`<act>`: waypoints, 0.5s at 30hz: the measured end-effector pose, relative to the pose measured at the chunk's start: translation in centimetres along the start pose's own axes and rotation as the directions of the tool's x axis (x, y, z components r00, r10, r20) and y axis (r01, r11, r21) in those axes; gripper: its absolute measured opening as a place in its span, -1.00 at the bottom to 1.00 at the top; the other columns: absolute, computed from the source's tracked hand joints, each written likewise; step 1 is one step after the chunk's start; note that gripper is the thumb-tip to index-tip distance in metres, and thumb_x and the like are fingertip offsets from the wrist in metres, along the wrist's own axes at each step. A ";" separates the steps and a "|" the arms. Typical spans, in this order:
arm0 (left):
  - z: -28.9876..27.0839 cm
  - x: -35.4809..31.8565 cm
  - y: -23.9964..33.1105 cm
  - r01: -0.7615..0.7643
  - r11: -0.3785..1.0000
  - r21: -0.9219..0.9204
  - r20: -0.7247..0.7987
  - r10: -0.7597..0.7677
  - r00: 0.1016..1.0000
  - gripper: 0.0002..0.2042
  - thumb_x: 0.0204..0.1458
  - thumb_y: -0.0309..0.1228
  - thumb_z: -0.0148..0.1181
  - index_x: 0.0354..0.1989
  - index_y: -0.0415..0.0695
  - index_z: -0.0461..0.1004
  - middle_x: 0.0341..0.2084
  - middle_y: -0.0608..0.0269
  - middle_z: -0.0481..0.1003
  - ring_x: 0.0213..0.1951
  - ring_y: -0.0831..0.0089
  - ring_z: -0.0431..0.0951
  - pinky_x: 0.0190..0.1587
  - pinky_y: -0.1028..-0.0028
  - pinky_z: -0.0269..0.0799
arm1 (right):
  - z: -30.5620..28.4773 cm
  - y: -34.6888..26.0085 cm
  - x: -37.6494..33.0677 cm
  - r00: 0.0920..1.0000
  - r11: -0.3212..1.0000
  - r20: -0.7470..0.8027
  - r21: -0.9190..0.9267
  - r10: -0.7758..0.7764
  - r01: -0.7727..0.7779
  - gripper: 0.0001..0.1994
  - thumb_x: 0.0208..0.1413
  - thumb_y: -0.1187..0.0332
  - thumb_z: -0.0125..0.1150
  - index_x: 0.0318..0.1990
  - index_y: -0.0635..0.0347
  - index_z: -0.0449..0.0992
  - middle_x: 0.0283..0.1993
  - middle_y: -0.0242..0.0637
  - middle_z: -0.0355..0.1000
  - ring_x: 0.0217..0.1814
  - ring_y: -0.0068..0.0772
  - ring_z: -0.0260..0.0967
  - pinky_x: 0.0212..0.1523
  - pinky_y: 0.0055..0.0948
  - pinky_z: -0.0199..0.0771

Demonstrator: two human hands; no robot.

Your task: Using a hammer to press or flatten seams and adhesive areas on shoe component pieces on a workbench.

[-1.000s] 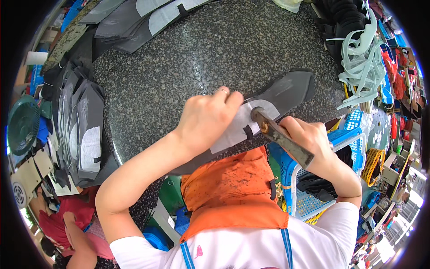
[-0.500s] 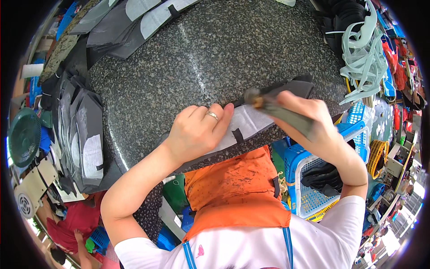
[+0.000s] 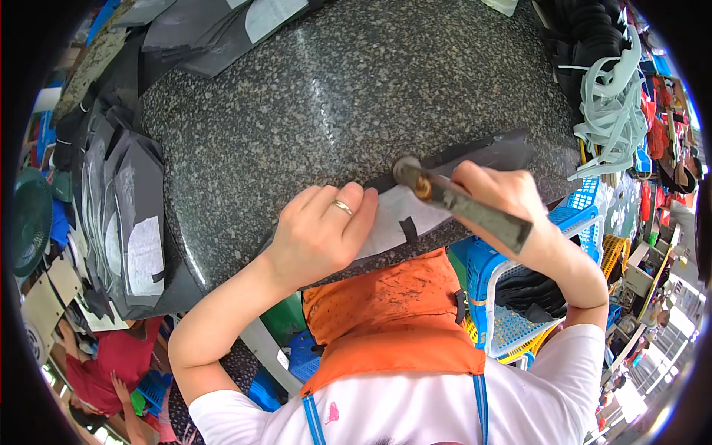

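A long dark grey material piece [image 3: 504, 151] with a white patch and a small black tab lies along the near edge of the stone worktop. My left hand [image 3: 322, 228], a ring on one finger, is closed over its left part, fingertips at the far edge. My right hand [image 3: 504, 200] is wrapped round a hammer [image 3: 475, 210]. The round hammer head is over the piece's far edge, just right of my left fingertips. Whether it touches the piece is hard to tell. My left hand covers part of the piece.
Stacks of similar grey pieces lie at the left [image 3: 141, 245] and far left [image 3: 215, 41]. Pale translucent strips [image 3: 614, 111] hang beside black parts [image 3: 589, 33] at far right. A blue and white basket [image 3: 486, 297] holds black pieces below the right edge. Another person [image 3: 119, 363] sits at lower left.
The hammer, smeared by motion before, now shows sharply, its head slightly lower and to the left. My left hand has shifted slightly left and down, still on the piece. The view has shifted a little.
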State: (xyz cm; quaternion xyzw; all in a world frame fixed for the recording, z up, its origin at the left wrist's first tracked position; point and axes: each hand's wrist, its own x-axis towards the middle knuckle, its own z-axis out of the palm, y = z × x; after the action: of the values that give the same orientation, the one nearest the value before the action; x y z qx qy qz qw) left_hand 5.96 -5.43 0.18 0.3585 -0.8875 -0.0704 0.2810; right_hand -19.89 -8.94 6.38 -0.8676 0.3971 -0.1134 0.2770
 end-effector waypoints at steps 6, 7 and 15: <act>-0.6 -0.7 -0.5 -0.001 0.999 0.033 0.026 0.000 1.000 -0.72 -0.19 -0.56 0.29 -0.21 -0.26 0.57 -0.36 0.18 0.45 -0.48 0.33 0.49 -0.48 0.41 0.40 | 2.2 -1.0 0.5 1.000 0.992 -0.027 -0.123 -0.007 0.004 -0.81 0.13 0.30 0.23 -0.38 0.19 0.39 -0.63 -0.30 0.26 -0.61 -0.20 0.41 -0.63 -0.23 0.36; -0.6 -1.0 -0.7 0.128 0.983 -0.133 0.010 -0.128 0.992 -0.75 -0.22 -0.54 0.26 -0.27 -0.26 0.55 -0.39 0.22 0.44 -0.50 0.38 0.46 -0.48 0.43 0.39 | 1.8 -1.1 0.8 0.997 0.991 -0.031 -0.116 -0.065 0.061 -0.82 0.14 0.30 0.24 -0.35 0.20 0.41 -0.63 -0.29 0.27 -0.62 -0.21 0.41 -0.65 -0.27 0.35; -0.7 -2.6 0.4 0.022 0.998 0.051 -0.035 -0.020 0.999 -0.72 -0.26 -0.56 0.28 -0.27 -0.26 0.56 -0.37 0.19 0.47 -0.44 0.32 0.50 -0.46 0.40 0.41 | 1.4 -2.2 2.0 0.997 0.999 0.070 -0.006 -0.035 0.035 -0.84 0.12 0.33 0.18 -0.16 0.09 0.48 -0.58 -0.31 0.28 -0.58 -0.23 0.41 -0.65 -0.26 0.35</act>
State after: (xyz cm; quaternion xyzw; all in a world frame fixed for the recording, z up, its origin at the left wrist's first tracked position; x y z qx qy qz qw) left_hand 7.65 -3.35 -0.28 0.3759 -0.8802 -0.0442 0.2863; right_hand -16.56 -8.73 6.47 -0.8788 0.3723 -0.0865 0.2858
